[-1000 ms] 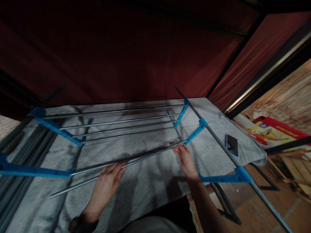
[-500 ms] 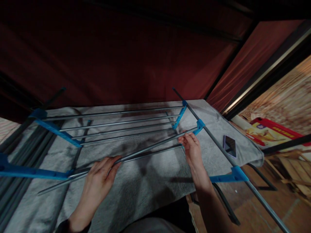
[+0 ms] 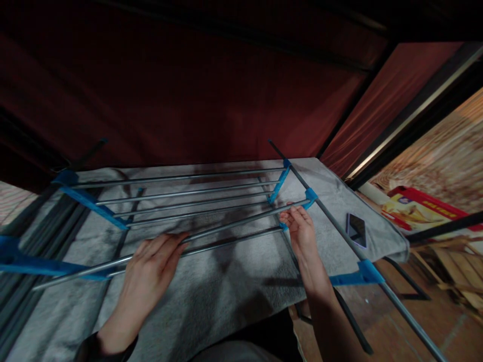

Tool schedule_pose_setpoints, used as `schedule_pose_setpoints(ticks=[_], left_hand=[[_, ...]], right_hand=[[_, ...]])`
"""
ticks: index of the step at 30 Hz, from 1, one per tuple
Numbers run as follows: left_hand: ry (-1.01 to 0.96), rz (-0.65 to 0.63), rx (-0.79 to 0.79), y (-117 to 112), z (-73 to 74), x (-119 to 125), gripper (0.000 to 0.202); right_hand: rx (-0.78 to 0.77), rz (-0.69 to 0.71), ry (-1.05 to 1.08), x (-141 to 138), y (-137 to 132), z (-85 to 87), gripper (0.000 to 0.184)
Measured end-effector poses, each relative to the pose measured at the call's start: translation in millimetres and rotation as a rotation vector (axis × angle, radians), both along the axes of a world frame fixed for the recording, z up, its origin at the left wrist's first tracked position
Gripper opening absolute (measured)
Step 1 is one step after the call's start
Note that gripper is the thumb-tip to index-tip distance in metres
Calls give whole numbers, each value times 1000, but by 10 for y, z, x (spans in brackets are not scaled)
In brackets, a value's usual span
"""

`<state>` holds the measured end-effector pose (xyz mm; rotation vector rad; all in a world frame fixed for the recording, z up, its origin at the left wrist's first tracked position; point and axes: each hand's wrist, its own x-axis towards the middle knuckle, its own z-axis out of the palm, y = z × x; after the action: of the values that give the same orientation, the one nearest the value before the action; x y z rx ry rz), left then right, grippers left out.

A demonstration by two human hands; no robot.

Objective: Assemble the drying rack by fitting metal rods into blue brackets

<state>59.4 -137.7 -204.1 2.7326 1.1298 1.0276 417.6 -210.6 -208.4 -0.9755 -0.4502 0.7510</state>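
Note:
A rack frame of grey metal rods and blue plastic brackets lies on a grey towel. My left hand rests over a long loose grey rod, its fingers curled around the rod near the middle. My right hand pinches the far end of that rod at a blue connector on the right side rail. A second rod lies just below, running to the same bracket. Several fixed rods span the frame farther back.
A dark phone lies on the towel at the right, beyond the side rail. A red and yellow box sits on the floor at the far right. Dark red curtain hangs behind. More dark bars lie at the left edge.
The loose rod's right end rose from the lower bracket to the blue connector on the side rail. My left hand slid left along the rod as it moved.

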Motion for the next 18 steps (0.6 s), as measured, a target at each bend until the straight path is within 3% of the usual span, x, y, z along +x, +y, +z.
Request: schedule_pose_setpoints(ticks=[7, 10, 12, 15, 16, 18], left_hand=[[65, -7, 79, 50, 132, -33, 34], [79, -20, 116, 86, 153, -40, 35], [86, -30, 141, 106, 180, -44, 36], [94, -45, 176, 118, 253, -43, 38], [96, -49, 188, 118, 283, -40, 38], [107, -52, 212, 113, 339, -33, 39]], right_hand=[[-56, 26, -13, 25, 0, 23, 33], [-119, 4, -124, 58, -25, -16, 36], [-176, -136, -276, 107, -72, -81, 35], [-258, -504, -513, 234, -158, -194, 41], [-261, -564, -558, 285, -176, -220, 48], [-221, -522, -574, 383, -178, -242, 62]])
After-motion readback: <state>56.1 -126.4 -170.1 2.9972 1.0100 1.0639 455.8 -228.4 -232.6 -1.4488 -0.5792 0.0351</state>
